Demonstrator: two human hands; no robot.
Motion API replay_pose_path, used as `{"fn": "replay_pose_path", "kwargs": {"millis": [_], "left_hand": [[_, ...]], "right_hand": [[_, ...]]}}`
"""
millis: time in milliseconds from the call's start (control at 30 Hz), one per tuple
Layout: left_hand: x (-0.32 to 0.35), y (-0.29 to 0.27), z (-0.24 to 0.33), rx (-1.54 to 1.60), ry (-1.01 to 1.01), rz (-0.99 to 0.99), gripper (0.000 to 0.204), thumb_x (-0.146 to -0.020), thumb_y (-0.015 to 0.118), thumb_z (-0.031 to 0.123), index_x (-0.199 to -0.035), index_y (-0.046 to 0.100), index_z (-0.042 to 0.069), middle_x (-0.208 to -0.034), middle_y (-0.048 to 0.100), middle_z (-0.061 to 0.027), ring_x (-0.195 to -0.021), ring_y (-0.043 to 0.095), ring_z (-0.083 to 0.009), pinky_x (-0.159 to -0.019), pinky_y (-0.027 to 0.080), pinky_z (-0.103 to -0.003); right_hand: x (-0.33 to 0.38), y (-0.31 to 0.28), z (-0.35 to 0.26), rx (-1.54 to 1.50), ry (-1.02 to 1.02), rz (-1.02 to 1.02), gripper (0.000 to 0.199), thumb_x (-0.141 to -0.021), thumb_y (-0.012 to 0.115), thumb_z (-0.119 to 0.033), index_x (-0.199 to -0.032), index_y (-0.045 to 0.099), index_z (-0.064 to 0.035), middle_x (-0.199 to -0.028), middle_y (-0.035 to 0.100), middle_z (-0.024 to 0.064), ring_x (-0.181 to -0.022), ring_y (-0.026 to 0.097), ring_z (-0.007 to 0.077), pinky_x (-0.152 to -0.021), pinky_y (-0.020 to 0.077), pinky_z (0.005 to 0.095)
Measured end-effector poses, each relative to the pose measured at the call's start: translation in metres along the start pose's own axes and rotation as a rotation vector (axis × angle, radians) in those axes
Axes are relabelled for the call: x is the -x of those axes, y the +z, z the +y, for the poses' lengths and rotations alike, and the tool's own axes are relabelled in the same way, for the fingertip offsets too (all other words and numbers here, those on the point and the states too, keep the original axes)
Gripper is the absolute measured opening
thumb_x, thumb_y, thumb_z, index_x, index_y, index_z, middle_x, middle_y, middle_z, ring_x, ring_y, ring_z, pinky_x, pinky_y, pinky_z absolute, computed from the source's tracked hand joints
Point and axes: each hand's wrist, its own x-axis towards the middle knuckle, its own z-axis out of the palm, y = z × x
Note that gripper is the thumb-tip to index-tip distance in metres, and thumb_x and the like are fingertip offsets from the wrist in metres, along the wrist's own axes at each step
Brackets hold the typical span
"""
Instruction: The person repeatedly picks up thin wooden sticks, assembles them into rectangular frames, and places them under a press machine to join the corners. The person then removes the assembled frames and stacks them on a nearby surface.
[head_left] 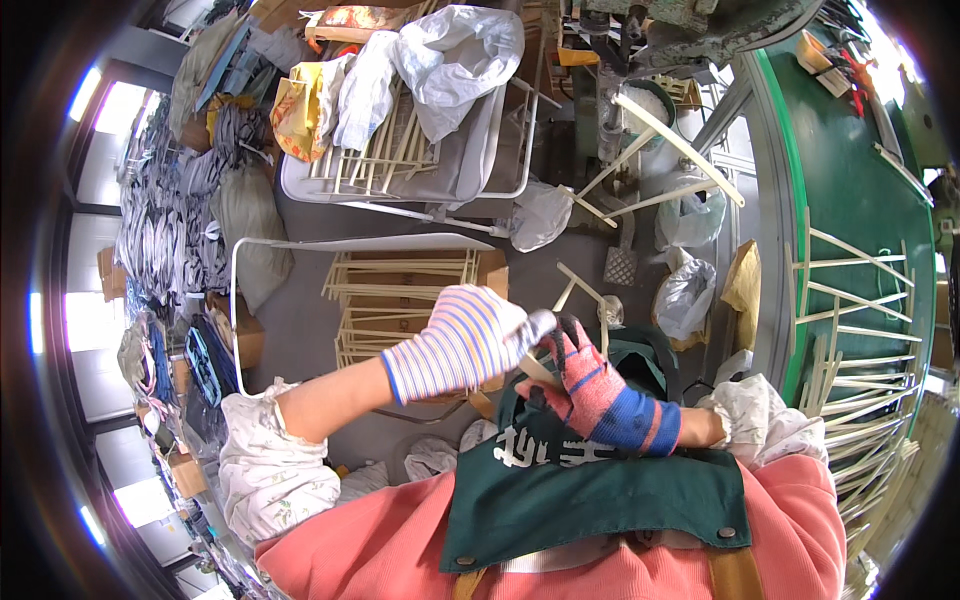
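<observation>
My left hand (pixel 465 335), in a white glove with coloured stripes, is closed in front of my apron, its fingertips meeting my right hand. What those fingertips pinch is hidden. My right hand (pixel 598 395), in a red and blue glove, is closed around a thin cream-coloured frame of strips (pixel 580 277). One end of this frame sticks out beyond the glove, and another cream piece shows between the two hands. Below them hangs my dark green apron (pixel 600 500).
Bundled cream strips lie on a cardboard box (pixel 400 268) ahead-left. Behind it, a grey tray-like stand (pixel 470 165) carries strips and white sacks (pixel 455 65). A green-topped bench (pixel 830 200) with many strip frames (pixel 860 300) runs along the right. Machinery (pixel 690 35) stands at the far side.
</observation>
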Motion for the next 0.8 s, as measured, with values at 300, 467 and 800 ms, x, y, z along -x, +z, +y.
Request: {"fn": "replay_pose_path", "kwargs": {"millis": [300,467,800], "left_hand": [[-0.007,0.044,0.003,0.057,0.009,0.024,0.054,-0.096,0.038,0.032,-0.051,0.051,0.005,-0.046,0.047,-0.0175,-0.044,0.047,-0.0357,-0.044,0.036,-0.042],[0.005,0.071,0.016,0.423,-0.020,0.268,0.048,-0.094,0.045,0.025,-0.051,0.045,0.004,-0.044,0.038,-0.0155,-0.041,0.038,-0.0367,-0.043,0.029,-0.043],[0.007,0.084,0.021,0.589,0.018,0.316,0.041,-0.094,0.047,0.022,-0.059,0.056,0.003,-0.045,0.040,-0.0128,-0.041,0.039,-0.0347,-0.043,0.030,-0.040]], "right_hand": [[-0.010,-0.040,0.023,0.442,0.039,-0.248,0.027,-0.076,0.061,-0.027,-0.089,0.056,-0.0043,-0.078,0.060,0.0133,-0.070,0.061,0.0321,-0.059,0.0477,0.0419],[0.003,-0.046,0.026,0.392,-0.065,-0.112,0.030,-0.076,0.061,-0.034,-0.083,0.061,-0.0048,-0.071,0.062,0.0131,-0.065,0.061,0.0313,-0.060,0.0480,0.0412],[0.008,-0.050,0.029,0.197,0.164,-0.233,0.030,-0.077,0.062,-0.041,-0.083,0.066,-0.0112,-0.066,0.063,0.0113,-0.065,0.063,0.0295,-0.059,0.0493,0.0377]]}}
